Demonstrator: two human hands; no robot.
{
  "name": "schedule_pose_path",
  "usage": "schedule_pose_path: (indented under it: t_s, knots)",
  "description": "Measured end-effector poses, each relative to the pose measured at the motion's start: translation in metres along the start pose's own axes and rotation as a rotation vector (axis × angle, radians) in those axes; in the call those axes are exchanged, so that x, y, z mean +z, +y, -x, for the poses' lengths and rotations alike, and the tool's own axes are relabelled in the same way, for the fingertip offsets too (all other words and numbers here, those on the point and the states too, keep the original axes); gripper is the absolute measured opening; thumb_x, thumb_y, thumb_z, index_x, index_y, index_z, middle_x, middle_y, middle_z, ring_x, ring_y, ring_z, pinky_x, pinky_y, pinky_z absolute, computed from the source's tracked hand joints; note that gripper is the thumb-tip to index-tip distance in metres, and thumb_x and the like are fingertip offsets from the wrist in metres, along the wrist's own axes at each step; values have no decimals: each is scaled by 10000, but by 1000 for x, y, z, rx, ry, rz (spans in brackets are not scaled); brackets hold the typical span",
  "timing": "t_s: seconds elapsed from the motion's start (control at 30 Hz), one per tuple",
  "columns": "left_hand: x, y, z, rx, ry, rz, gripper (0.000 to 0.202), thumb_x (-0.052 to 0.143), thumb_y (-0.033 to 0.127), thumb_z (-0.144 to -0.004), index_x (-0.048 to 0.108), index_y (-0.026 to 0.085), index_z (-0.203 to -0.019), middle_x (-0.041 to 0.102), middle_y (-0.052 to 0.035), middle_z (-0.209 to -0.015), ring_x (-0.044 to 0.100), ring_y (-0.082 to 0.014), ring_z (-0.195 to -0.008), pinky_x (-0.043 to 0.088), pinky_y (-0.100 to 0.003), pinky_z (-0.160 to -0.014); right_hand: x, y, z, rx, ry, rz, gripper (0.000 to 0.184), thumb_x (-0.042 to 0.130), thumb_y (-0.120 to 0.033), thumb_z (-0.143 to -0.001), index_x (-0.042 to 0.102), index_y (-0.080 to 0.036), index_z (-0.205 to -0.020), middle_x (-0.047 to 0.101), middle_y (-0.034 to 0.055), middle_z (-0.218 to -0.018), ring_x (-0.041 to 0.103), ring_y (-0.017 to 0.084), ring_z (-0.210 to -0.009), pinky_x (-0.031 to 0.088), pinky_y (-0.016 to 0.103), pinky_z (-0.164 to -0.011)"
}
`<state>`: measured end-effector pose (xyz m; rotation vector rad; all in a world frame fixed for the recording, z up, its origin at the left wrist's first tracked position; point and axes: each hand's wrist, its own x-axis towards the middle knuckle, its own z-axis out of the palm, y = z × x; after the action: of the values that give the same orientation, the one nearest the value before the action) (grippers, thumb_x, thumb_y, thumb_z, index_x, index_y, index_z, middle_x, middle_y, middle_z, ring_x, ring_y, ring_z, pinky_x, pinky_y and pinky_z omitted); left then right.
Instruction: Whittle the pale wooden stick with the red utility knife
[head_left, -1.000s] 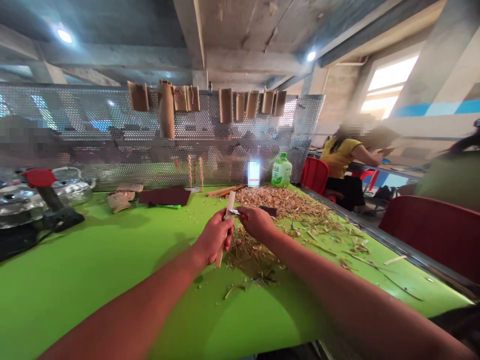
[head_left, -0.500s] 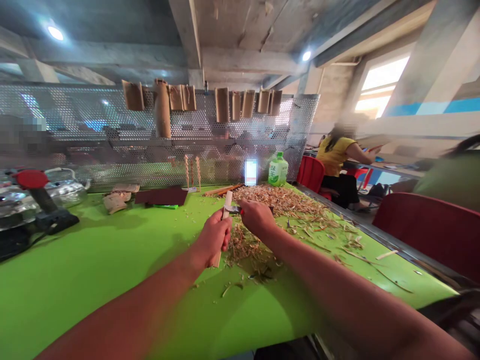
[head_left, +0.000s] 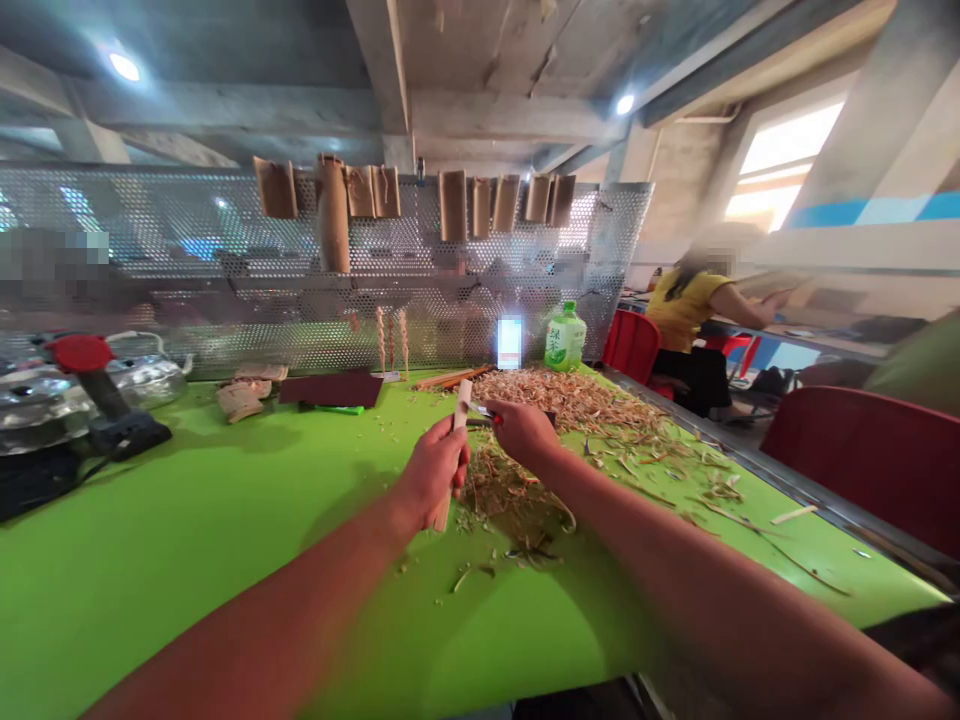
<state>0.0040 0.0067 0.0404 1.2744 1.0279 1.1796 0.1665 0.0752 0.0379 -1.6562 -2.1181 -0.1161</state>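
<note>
My left hand (head_left: 433, 467) is closed round a flat, pale strip of wood or bamboo (head_left: 464, 395), which stands tilted with its upper end free and its lower end showing below the fist. In my right hand (head_left: 525, 430) is a knife (head_left: 481, 410); a bit of red shows at its handle, most of which the fingers hide. The blade points left, at the strip's upper part; whether it touches the wood I cannot tell. Curled wood shavings (head_left: 504, 490) lie on the green table (head_left: 247, 560) below both hands.
Behind the hands are a larger shavings heap (head_left: 600, 405), a green tea bottle (head_left: 565, 338) and a lit screen (head_left: 509, 343). Dark brown sheet (head_left: 330, 390), twisted sticks (head_left: 391, 340) and kettles (head_left: 142, 375) stand leftward. A perforated metal panel (head_left: 225, 240) closes the back. A person in yellow (head_left: 690, 305) sits right.
The view has shifted slightly, so most things appear a little further right. The knife blade, earlier across the strip, now shows nearer its right edge. Both grips stay the same.
</note>
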Motion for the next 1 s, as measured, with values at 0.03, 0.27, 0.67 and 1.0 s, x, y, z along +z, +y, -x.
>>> schedule_pose_path:
  t_s: [0.03,0.27,0.67,1.0]
  knots:
    - [0,0,0,12,-4,-8,136,448,313,-901,500,193,-862,482,57,-655,386,-38,-361,285,-165,-335,0,-3,2,-22,-9,10,405,445,-299,-923,652,-312,-1271,755,50,-1013,675,194,-874,415,244,-703]
    - [4,-1,5,17,-14,-40,137,473,333,-902,503,200,-904,466,63,-653,387,-39,-366,289,-160,-326,-9,-12,11,-119,-1,87,356,403,-267,-936,673,-300,-1165,751,51,-955,676,190,-817,395,250,-671]
    - [15,9,21,7,-82,-56,118,491,314,-881,504,201,-911,432,71,-639,340,-37,-370,281,-165,-332,-17,10,-5,148,-16,94,365,403,-267,-935,666,-274,-1189,734,89,-1024,669,218,-913,421,274,-743]
    - [6,1,7,5,-12,48,168,528,357,-852,510,208,-927,455,76,-639,368,-43,-365,291,-172,-336,-10,5,-2,108,31,30,421,422,-283,-928,631,-296,-1293,744,71,-1036,670,204,-879,426,259,-712]
